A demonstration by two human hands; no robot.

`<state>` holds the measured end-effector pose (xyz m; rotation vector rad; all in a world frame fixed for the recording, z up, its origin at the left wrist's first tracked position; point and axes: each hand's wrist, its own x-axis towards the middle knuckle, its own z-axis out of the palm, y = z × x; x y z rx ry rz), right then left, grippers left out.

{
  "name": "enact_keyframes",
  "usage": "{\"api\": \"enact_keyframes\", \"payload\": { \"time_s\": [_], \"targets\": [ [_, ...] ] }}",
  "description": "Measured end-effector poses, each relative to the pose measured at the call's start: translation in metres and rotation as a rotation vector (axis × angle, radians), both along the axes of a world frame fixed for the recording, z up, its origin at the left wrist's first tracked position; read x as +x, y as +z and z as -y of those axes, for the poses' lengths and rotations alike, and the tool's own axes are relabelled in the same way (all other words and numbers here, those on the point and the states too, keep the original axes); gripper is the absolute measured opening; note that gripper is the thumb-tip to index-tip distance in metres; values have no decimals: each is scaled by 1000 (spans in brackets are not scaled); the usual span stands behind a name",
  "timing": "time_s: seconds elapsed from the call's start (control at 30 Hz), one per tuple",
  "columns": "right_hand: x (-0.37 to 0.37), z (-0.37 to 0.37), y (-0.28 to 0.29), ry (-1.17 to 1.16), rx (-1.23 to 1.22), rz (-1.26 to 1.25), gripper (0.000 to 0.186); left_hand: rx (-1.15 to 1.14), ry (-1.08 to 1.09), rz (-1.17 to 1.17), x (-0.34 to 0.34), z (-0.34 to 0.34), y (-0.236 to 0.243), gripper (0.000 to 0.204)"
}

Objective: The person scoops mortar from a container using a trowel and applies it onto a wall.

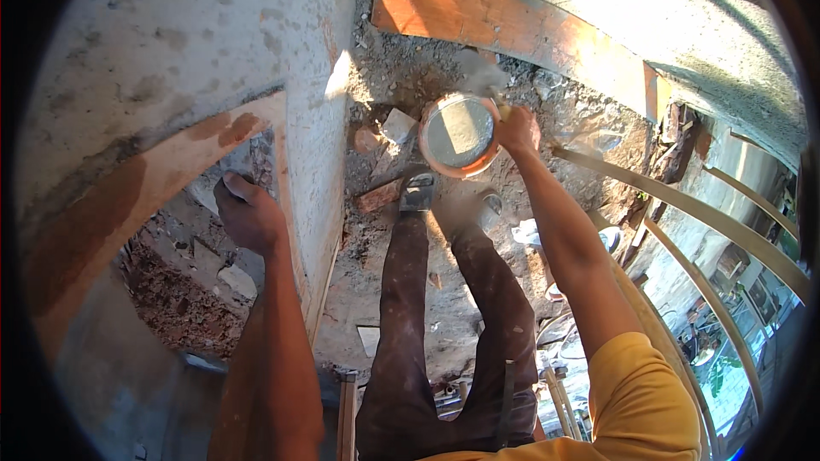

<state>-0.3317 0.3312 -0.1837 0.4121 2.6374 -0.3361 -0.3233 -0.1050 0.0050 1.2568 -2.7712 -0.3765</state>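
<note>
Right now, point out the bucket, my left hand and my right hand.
Bucket (485, 163): head view, on the lower right of its orange rim.
Left hand (253, 217): head view, on the middle of the hand.
Right hand (518, 131): head view, on the middle of the hand.

The person wears a yellow short-sleeved shirt (642, 397), dark brown trousers (405, 277) and dark footwear (417, 194).

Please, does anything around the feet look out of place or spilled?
Yes. A brick lies askew beside the left foot, and a pale chunk sits near the bucket. They look odd because someone standing there could trip. I see no clear spill of the grey mix.
</note>
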Motion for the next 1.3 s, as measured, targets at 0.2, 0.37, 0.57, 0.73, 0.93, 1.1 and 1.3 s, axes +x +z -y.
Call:
{"api": "enact_keyframes", "payload": {
  "time_s": [0.2,0.37,0.57,0.73,0.93,1.1,1.3],
  "targets": [
    [39,-59,66,-369,-79,305,42,-1,32,13,7,4,-1,60],
    [63,-58,57,-141,-158,363,55,19,65,62,3,2,6,63],
    [61,-55,-1,110,-46,450,37,-21,100,113,-6,-7,8,68],
    [89,-35,-22,303,38,227,20,-46,101,42,4,11,-1,73],
    [78,-1,-93,241,-198,355,28,156,88,-168,1,12,-12,68],
    [95,-27,-52,418,-271,150,27,66,6,-202,14,33,-10,60],
    [48,-30,-25,749,-196,-203,33,10,-163,-311,32,67,-24,53]
  ]
}}
